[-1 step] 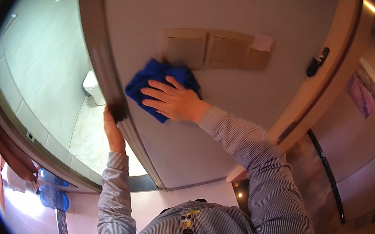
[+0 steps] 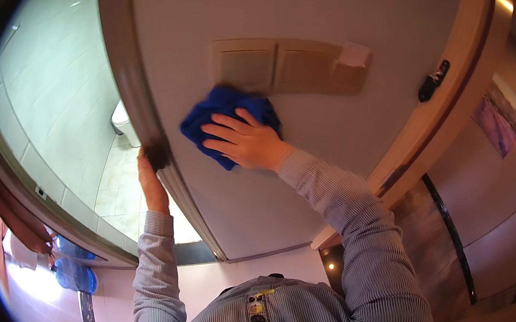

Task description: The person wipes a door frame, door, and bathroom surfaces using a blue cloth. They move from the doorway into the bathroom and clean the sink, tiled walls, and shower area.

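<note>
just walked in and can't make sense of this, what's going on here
A person's right hand presses a bunched blue cloth against a grey wall, just below a row of beige wall plates. Their left hand is at the edge of the brown door frame on the left; whether it grips the frame is hard to tell.

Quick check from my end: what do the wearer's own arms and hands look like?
The left hand and right hand are ungloved. The left sleeve and right sleeve are long, grey with fine pale stripes, reaching the wrists.
</note>
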A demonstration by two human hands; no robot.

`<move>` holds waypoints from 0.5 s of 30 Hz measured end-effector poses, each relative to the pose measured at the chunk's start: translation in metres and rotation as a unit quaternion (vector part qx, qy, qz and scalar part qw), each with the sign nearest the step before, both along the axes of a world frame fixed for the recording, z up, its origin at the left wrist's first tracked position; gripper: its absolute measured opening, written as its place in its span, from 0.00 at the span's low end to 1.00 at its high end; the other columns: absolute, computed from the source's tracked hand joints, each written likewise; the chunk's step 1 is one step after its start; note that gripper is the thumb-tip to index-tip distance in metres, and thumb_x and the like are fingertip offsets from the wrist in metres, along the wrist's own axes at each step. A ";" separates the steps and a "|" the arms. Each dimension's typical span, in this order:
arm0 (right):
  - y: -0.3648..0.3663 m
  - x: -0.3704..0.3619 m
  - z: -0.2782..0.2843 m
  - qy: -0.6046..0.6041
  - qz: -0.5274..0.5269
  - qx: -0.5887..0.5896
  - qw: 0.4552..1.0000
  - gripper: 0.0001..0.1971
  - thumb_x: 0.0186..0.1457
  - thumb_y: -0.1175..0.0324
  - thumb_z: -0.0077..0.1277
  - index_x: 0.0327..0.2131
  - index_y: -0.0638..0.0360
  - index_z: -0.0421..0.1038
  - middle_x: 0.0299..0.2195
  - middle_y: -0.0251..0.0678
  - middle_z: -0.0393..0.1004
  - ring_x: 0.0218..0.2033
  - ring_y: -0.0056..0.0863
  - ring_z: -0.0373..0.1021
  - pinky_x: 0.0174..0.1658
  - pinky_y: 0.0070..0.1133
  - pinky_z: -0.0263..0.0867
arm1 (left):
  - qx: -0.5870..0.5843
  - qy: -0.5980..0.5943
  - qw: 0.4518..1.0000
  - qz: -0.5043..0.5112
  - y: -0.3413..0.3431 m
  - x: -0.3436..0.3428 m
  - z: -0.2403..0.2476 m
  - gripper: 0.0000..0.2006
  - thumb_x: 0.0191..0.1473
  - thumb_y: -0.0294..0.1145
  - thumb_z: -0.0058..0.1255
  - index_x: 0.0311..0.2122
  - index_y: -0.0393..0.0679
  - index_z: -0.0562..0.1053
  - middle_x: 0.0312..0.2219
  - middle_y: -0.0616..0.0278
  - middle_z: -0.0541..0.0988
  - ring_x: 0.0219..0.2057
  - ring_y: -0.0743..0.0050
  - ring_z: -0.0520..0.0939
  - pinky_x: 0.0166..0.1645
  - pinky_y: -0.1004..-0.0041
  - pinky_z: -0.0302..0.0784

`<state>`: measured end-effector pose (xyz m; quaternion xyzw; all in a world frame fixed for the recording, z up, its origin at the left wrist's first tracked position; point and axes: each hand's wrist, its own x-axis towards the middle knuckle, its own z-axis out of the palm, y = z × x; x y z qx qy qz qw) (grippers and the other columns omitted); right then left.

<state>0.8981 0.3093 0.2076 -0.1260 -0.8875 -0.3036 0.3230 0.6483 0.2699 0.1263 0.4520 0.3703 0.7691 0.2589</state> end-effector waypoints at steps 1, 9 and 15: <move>0.001 0.024 -0.011 0.003 -0.009 -0.004 1.000 0.17 0.45 0.66 0.51 0.42 0.45 0.71 0.54 0.26 0.62 0.58 0.28 0.53 0.60 0.38 0.42 | -0.012 0.010 1.000 0.008 0.000 0.002 0.001 0.27 0.63 0.48 0.23 0.58 0.37 0.56 0.51 0.56 0.66 0.51 0.66 0.67 0.56 0.69 0.60; -0.003 0.217 -0.057 0.085 -0.271 -0.060 0.957 0.14 0.41 0.71 0.53 0.36 0.45 0.71 0.47 0.30 0.67 0.54 0.33 0.58 0.56 0.42 0.50 | -0.049 0.059 0.988 0.132 0.001 0.006 0.006 0.26 0.62 0.47 0.27 0.56 0.37 0.59 0.48 0.57 0.69 0.47 0.68 0.70 0.52 0.71 0.65; 0.013 0.301 0.002 0.277 -0.217 0.060 0.934 0.20 0.44 0.72 0.54 0.44 0.50 0.65 0.53 0.42 0.59 0.56 0.46 0.53 0.58 0.45 0.46 | -0.061 -0.004 0.983 0.171 0.004 0.015 0.010 0.26 0.62 0.47 0.28 0.56 0.35 0.57 0.50 0.55 0.66 0.50 0.66 0.67 0.55 0.71 0.61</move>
